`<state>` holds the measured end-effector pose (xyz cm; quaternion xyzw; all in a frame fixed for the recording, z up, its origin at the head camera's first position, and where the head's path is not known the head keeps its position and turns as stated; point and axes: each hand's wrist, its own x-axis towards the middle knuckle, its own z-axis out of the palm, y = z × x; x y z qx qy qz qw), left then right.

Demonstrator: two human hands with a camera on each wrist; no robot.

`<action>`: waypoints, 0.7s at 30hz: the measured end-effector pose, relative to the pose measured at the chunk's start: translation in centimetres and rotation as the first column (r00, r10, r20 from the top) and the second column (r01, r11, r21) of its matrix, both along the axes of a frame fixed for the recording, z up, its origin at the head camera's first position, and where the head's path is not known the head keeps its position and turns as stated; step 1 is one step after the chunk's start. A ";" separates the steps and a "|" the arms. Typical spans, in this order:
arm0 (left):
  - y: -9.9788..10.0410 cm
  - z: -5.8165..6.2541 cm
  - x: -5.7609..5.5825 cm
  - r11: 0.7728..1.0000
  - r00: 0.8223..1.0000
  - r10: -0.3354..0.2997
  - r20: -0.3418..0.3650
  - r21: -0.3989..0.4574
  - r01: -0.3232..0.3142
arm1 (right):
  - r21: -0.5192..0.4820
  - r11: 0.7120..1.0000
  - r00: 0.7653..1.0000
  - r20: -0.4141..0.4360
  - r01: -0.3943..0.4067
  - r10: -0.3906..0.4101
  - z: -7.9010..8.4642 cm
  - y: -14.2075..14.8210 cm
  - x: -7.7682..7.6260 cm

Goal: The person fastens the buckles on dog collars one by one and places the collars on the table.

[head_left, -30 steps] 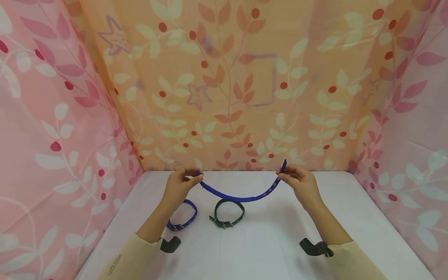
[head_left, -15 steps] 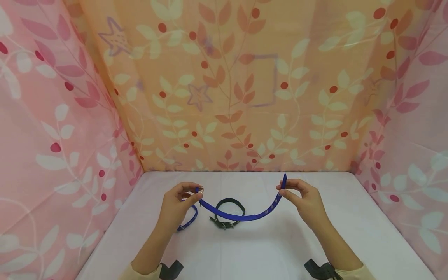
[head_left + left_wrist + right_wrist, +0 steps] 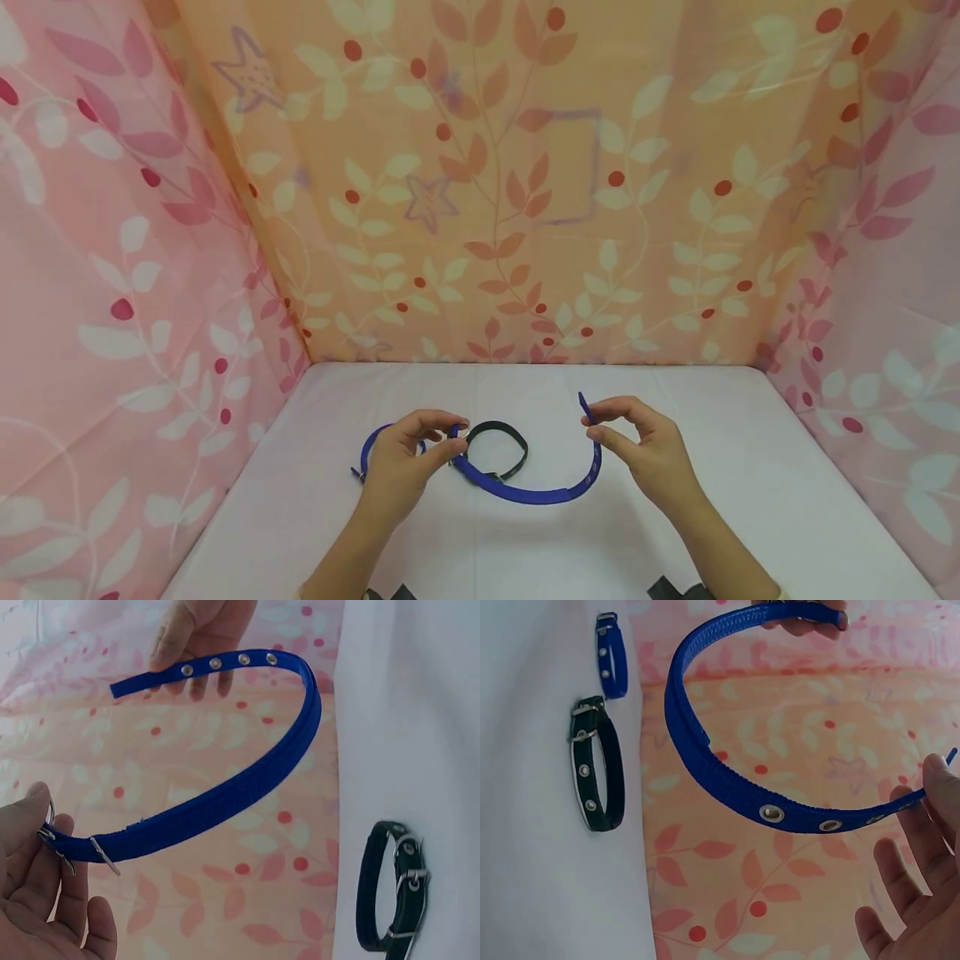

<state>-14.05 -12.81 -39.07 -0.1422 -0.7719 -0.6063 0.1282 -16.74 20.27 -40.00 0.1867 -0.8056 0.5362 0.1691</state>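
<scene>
An unbuckled blue pet collar [image 3: 532, 495] hangs in a U between the two hands, above the table. The left hand [image 3: 408, 454] pinches its buckle end, where a metal ring and buckle [image 3: 46, 829] show in the left wrist view. Near the eyeleted tip, the right hand [image 3: 647, 442] pinches the strap between thumb and fingers; metal eyelets [image 3: 772, 813] run along that half. Behind the held collar, a buckled black collar [image 3: 517, 440] stands looped on the table. A second blue collar [image 3: 366, 450], also looped, is partly hidden by the left hand.
The table [image 3: 720, 533] has a white cover. Leaf-patterned cloth walls [image 3: 480, 208] enclose it at the back and on both sides. Dark wrist mounts [image 3: 671, 588] show at the bottom edge.
Both hands have come lower and nearer with the blue collar. The left hand has moved right, bringing the collar's ends closer, so the strap bends into a deeper curve.
</scene>
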 end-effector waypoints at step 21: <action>4.4 -0.7 1.9 0.996 0.996 -0.081 0.048 -0.022 0.082 | 0.185 0.973 0.949 -0.259 -0.135 0.180 -1.2 -3.5 2.1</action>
